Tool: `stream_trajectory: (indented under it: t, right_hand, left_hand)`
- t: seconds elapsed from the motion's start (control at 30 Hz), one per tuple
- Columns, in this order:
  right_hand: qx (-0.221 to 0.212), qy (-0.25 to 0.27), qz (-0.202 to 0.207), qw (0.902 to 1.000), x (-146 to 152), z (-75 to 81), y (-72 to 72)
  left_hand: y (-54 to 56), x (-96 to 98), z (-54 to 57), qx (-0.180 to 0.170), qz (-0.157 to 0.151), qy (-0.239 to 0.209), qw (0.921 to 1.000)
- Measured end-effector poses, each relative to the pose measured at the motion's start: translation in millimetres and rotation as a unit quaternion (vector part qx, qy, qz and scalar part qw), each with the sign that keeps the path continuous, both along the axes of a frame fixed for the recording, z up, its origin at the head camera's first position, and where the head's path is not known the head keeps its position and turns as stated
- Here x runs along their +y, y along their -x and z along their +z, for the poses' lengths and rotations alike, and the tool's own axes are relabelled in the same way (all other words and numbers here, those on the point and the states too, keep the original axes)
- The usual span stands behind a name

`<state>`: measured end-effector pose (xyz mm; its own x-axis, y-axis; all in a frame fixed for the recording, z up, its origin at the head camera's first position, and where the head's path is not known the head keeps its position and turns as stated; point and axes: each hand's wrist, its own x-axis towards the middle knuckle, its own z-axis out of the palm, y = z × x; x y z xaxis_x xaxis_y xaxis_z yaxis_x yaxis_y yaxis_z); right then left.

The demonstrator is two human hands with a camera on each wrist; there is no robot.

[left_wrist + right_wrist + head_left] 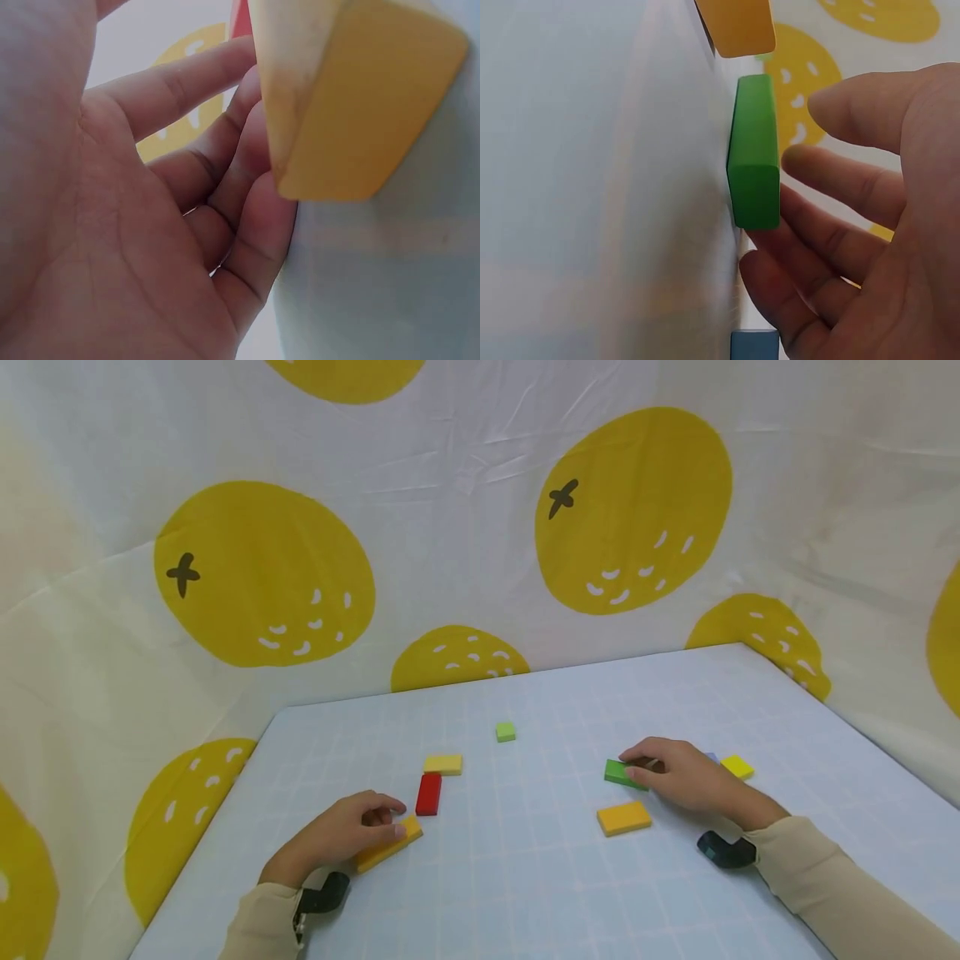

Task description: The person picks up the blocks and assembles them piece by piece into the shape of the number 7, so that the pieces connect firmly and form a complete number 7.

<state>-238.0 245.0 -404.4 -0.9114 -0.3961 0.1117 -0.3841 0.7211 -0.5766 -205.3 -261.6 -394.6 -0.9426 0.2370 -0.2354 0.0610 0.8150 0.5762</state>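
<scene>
My left hand (341,831) lies over an orange block (392,847) at the near left, hiding part of it. In the left wrist view, its loosely bent fingers (255,217) meet the edge of that orange block (375,105); the thumb is mostly out of frame. A red block (429,795) lies just beyond this hand. On the right side, a green block (619,772) lies flat beneath my right hand (678,774). The right wrist view shows the thumb held apart from the green block (754,150), with relaxed fingers behind it; whether they touch it I cannot tell.
Nearer me than the green block lies a second orange block (624,818). A pale yellow block (443,765) sits beyond the red one, and a small light green block (506,732) farther back. Behind the right hand are a bright yellow block (738,767) and a partly hidden blue block (712,757).
</scene>
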Motion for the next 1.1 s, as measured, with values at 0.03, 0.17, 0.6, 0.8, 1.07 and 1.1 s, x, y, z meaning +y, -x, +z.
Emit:
stream_trajectory:
  t: [0.03,0.17,0.6,0.8,1.07,1.1]
  right_hand:
    - [0.002,0.001,0.001,1.0000,0,-0.4,-0.2]
    - [0.003,0.000,0.002,1.0000,-2,-2.1,-0.2]
    - [0.015,0.003,-0.010,0.9998,1,0.4,-6.4]
    - [0.015,0.008,-0.022,0.9996,3,4.4,-11.4]
    - [0.026,0.004,-0.016,0.9995,4,3.9,-12.4]
    - [0.027,0.003,-0.015,0.9995,4,3.4,-12.1]
  left_hand:
    - [-0.3,-0.6,-0.1,0.000,-0.003,0.000,1.0000]
    - [-0.8,-3.8,-0.8,-0.002,-0.014,-0.002,0.9999]
    - [-1.9,-0.2,1.0,-0.009,-0.015,-0.013,0.9998]
    - [-1.6,2.3,2.9,-0.005,-0.015,-0.011,0.9998]
    - [-2.0,3.3,2.2,-0.003,-0.004,-0.007,1.0000]
    - [-2.4,3.2,1.9,-0.004,-0.003,-0.007,1.0000]
